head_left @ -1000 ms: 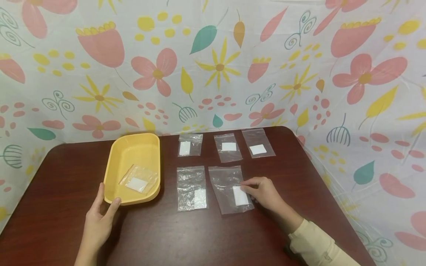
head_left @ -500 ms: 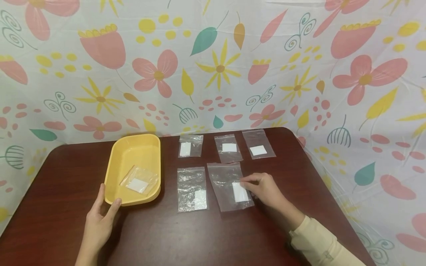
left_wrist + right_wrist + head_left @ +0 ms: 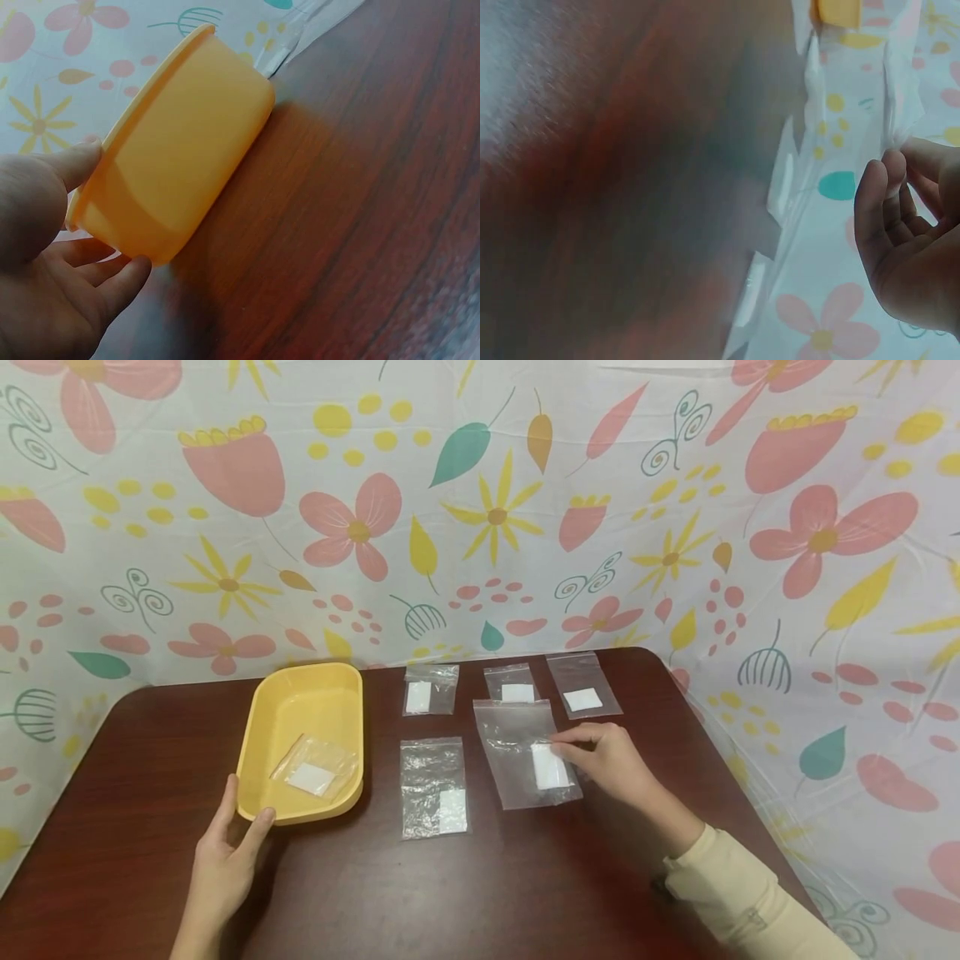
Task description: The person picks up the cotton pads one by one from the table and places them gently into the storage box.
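Note:
My left hand [image 3: 221, 860] holds the near left corner of a yellow plastic tray [image 3: 249, 735], thumb and fingers spread on either side of the corner. In the left wrist view the tray's outer wall [image 3: 180, 142] shows, with fingertips at its rim and underside. Inside the tray lies a small clear zip bag [image 3: 311, 768] with a white rectangle in it. My right hand [image 3: 611, 760] pinches the right edge of a larger clear zip bag [image 3: 506, 768], at its white rectangle [image 3: 550, 767]. This bag is lifted off the table and partly covers a smaller bag [image 3: 517, 691] behind.
Another zip bag with a white rectangle [image 3: 433, 785] lies on the dark wooden table [image 3: 405, 902] between tray and raised bag. Along the back edge lie two more bags, one left [image 3: 431, 687] and one right [image 3: 583, 683]. A flowered cloth [image 3: 495, 568] hangs behind the table.
My right hand has raised the pinched zip bag off the table and moved it away from me, over part of the middle back bag. My left hand stays on the tray.

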Demonstrator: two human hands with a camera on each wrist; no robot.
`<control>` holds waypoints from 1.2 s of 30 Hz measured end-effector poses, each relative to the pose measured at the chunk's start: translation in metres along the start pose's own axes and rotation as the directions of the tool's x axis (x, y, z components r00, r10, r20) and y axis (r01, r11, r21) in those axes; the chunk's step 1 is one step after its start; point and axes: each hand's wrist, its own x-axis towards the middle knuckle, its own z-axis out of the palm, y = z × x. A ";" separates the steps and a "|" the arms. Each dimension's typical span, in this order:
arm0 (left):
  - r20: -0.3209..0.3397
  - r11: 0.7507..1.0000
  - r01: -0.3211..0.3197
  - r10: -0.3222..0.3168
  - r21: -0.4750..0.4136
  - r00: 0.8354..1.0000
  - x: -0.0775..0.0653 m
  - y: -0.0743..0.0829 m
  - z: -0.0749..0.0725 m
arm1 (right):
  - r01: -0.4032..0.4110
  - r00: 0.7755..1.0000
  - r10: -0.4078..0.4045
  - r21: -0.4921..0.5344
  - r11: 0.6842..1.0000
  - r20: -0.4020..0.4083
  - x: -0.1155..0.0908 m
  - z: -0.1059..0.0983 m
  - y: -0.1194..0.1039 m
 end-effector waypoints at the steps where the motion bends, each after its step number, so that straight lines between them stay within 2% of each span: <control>1: -0.002 1.000 0.000 0.000 0.001 1.000 0.000 0.000 0.000 | 0.005 1.000 -0.005 -0.005 1.000 -0.004 0.001 -0.002 -0.001; 4: -0.001 1.000 0.003 -0.003 0.002 1.000 0.000 0.000 0.000 | 0.014 1.000 -0.014 -0.032 0.999 -0.012 0.004 -0.005 -0.003; 8: 0.006 1.000 0.004 -0.004 -0.007 1.000 0.000 -0.001 0.000 | -0.018 1.000 0.018 -0.032 0.999 -0.004 0.006 -0.007 -0.005; 16: 0.005 1.000 0.002 -0.002 -0.006 1.000 0.001 -0.002 -0.001 | -0.067 0.997 0.067 0.007 0.998 0.024 0.009 -0.007 -0.009; 22: 0.017 1.000 0.004 -0.003 -0.017 1.000 0.002 -0.002 0.000 | -0.053 0.998 0.051 0.038 0.998 0.041 0.012 -0.003 -0.011; 36: 0.014 0.999 0.000 0.000 -0.033 1.000 0.003 -0.004 0.001 | 0.003 0.998 -0.004 0.027 1.000 0.061 0.027 0.017 -0.025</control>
